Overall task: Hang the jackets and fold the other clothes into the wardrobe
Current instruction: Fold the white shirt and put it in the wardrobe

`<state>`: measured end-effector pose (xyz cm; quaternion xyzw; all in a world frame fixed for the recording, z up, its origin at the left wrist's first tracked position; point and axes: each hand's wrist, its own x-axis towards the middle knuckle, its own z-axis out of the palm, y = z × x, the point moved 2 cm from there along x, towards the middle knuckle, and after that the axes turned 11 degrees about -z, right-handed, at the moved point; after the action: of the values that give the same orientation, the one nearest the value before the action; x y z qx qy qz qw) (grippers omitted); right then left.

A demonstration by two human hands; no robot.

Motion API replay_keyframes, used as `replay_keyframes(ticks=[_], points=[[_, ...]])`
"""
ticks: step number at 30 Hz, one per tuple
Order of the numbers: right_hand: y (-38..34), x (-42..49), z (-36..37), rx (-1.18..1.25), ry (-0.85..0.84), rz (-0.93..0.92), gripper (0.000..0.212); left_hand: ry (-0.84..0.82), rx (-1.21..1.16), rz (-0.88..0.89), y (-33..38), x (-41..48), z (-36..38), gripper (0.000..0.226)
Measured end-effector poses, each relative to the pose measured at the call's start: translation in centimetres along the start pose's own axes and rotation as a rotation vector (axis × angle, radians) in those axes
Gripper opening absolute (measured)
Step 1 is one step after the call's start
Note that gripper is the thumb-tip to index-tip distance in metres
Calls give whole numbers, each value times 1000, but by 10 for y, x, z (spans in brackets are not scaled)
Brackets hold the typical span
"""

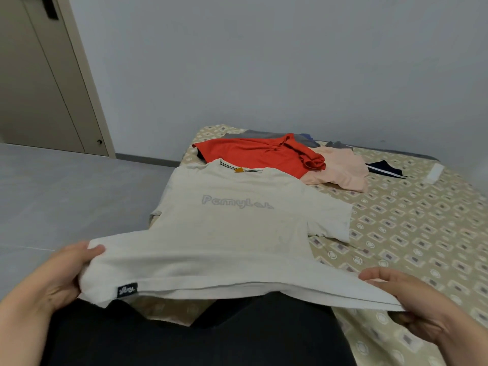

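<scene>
Fingers of left hand (56, 273) and right hand (420, 305) pinched near hem of white T-shirt (232, 233), spread on patterned bed (409, 233). Red shirt (258, 154), pink top (340, 167) lay farther back.

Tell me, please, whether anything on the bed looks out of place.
The red shirt lies rumpled, one end bunched onto the peach garment. The cream T-shirt, held by the left hand and right hand, looks smooth.
</scene>
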<state>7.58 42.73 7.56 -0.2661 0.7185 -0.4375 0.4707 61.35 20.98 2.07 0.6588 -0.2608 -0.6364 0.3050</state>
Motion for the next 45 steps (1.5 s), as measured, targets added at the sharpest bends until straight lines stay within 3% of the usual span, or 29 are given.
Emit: replay_keyframes(ticks=[4, 8, 11, 13, 18, 22, 24, 26, 30, 32, 34, 36, 38, 41, 45], points=[[2, -7, -22, 1, 22, 33, 12, 106, 210, 12, -2, 3, -14, 14], [16, -7, -18, -480, -69, 75, 12, 48, 411, -10, -6, -3, 1, 17], [19, -6, 2, -684, -122, 50, 16, -56, 313, 44, -6, -5, 4, 30], [16, -4, 20, -771, -154, -80, 19, -119, 207, 82, -5, -7, 4, 38], [10, -1, 69, -590, -116, -381, 13, -148, 146, 89, -9, -3, 10, 38], [13, -4, 89, -558, -91, -556, 26, -95, 137, 48, -8, -6, 2, 28], [10, -6, 99, -677, -126, -638, 36, 56, 313, 89, -6, -11, -14, 27], [6, -7, 113, -856, -161, -700, 48, 248, 665, 159, -3, -20, -28, 27], [-13, -7, 147, -1147, -238, -781, 48, 330, 1383, 124, -13, -47, -8, 41], [-27, -5, 166, -1268, -298, -789, 44, 364, 1578, 263, -13, -56, 16, 61], [-38, 3, 186, -1333, -381, -777, 43, 203, 1480, 367, -9, -56, 42, 64], [-43, 16, 203, -1341, -460, -715, 48, 17, 1371, 347, -5, -47, 68, 57], [-46, 31, 219, -1346, -521, -673, 56, -85, 1405, 314, -4, -29, 94, 56], [-49, 53, 238, -1384, -560, -674, 59, -121, 1429, 315, -7, 7, 125, 58], [-49, 91, 257, -1402, -568, -644, 60, 1, 1440, 369, -25, 49, 143, 69]])
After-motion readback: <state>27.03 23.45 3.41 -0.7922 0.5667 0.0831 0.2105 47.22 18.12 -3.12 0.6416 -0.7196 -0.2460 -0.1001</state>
